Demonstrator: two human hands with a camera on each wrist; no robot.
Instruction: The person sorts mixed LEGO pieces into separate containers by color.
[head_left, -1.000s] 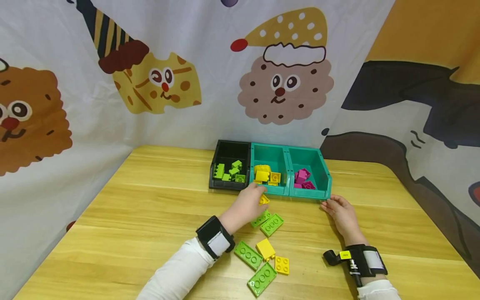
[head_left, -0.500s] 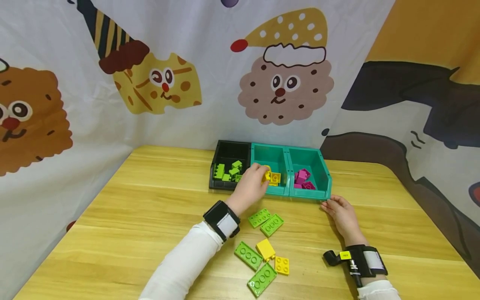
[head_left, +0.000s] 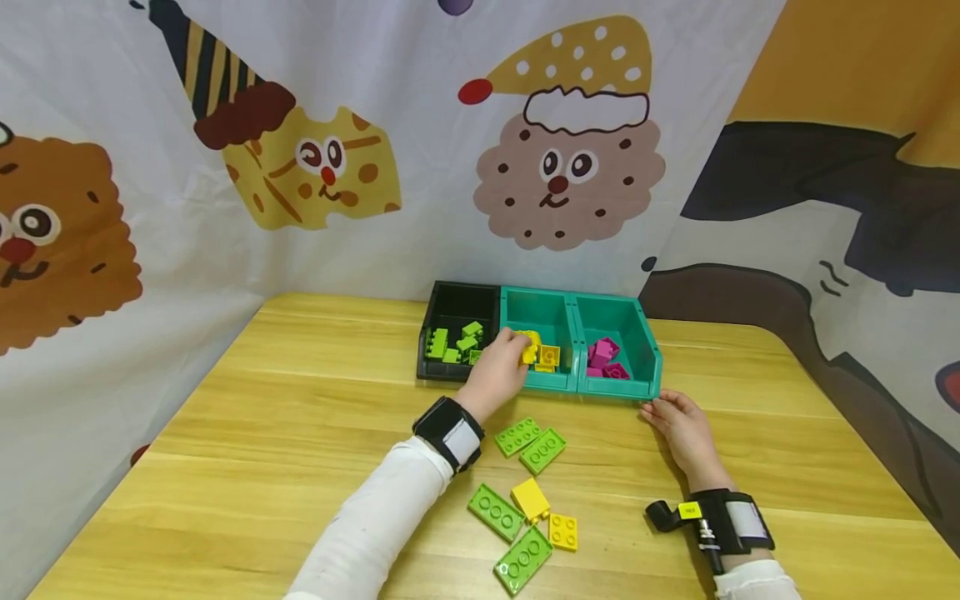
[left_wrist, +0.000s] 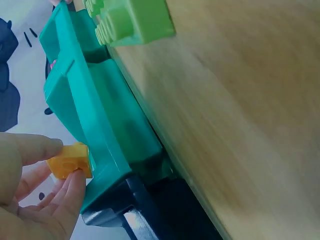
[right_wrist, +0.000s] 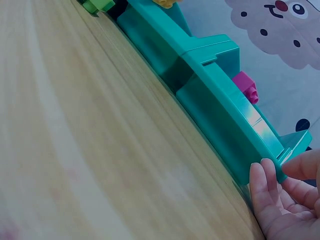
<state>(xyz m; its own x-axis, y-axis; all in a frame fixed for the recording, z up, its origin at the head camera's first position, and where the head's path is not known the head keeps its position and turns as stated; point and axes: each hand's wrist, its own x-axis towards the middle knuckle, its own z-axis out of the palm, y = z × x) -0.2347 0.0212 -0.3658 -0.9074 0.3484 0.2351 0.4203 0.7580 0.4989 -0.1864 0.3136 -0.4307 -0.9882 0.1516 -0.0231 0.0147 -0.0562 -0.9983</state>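
My left hand (head_left: 495, 373) is over the front of the middle teal bin (head_left: 542, 307), pinching a yellow toy brick (left_wrist: 70, 161) between thumb and fingers. In the left wrist view this brick is right at the bin's rim. Other yellow bricks (head_left: 548, 358) lie inside the same bin. My right hand (head_left: 681, 429) holds the front right corner of the right teal bin (right_wrist: 220, 125), with digits on either side of that corner in the right wrist view. Magenta bricks (head_left: 604, 357) sit in this bin. Light green bricks (head_left: 438, 342) lie in the black bin (head_left: 465, 302) on the left.
In front of the bins, several green bricks (head_left: 522, 560) and two yellow bricks (head_left: 531, 499) lie loose on the wooden table (head_left: 300, 417). The three bins stand side by side near the back edge. A cartoon-printed cloth (head_left: 435, 183) hangs behind.
My left hand has moved from the table in front of the bins up to the middle bin, carrying the yellow toy brick. The right hand has stayed at its bin corner.
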